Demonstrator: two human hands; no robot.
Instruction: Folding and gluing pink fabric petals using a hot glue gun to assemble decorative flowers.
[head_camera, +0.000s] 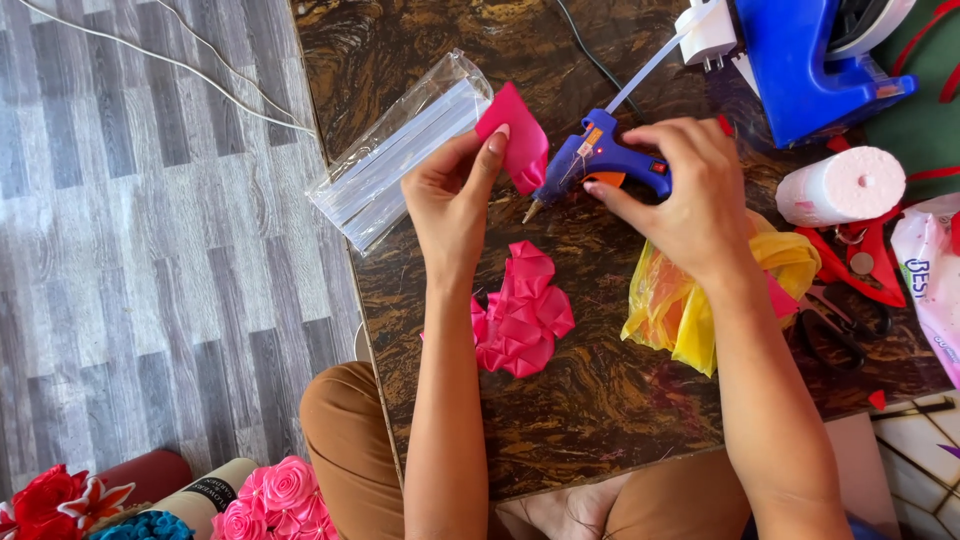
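Head camera looks straight down on our two bare hands over a dark brown marbled table (600, 400). Our left hand (450, 195) is pinched shut on a folded pink ribbon petal (517, 135), thumb and fingers pressing its lower edge so the petal stands up toward twelve o'clock of the hand. Our right hand (690, 195) is closed around a blue glue gun (600, 160), with a fingertip on its orange trigger; the gun points toward eight o'clock, and its metal nozzle sits just below the petal, though we cannot tell whether the tip touches it. A clear glue stick (650, 65) juts from the back of the gun toward one o'clock. At six o'clock from the petal, near our left wrist, a cluster of folded pink petals (520, 315) lies on the table. At nine o'clock of the left hand lies a clear bag of glue sticks (395, 150), hanging over the table's edge. Under our right wrist sits a crumpled yellow plastic bag (690, 300). Toward three o'clock we see a white foam roll (840, 185) and black scissors (840, 330), and at one o'clock a blue tape dispenser (800, 60). Down at seven o'clock, on the grey floor, pink ribbon roses (275, 495) rest beside our knee.
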